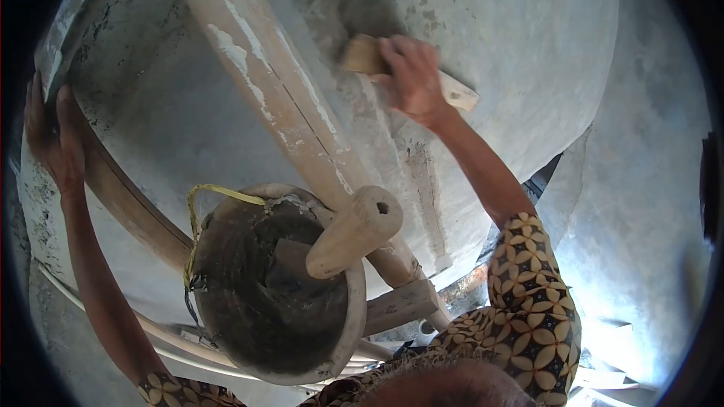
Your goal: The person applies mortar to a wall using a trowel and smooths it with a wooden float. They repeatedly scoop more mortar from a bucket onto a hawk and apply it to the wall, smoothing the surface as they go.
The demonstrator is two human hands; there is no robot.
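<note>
Right hand is pressed on a wooden float, held flat against the curved grey plastered wall, far centre. Left hand is gripped on a curved wooden rim at far left. A mortar-caked bucket is hung near centre, beside a bamboo pole. A short bamboo stub is seen over the bucket.

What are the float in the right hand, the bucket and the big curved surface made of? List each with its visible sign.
Float: looks like bare wood, tan and matte, under the right hand.
Bucket: material unclear, coated in grey mortar; yellow cord on its rim.
Curved surface: seemingly cement plaster, pale grey, with darker, rough patches.
</note>
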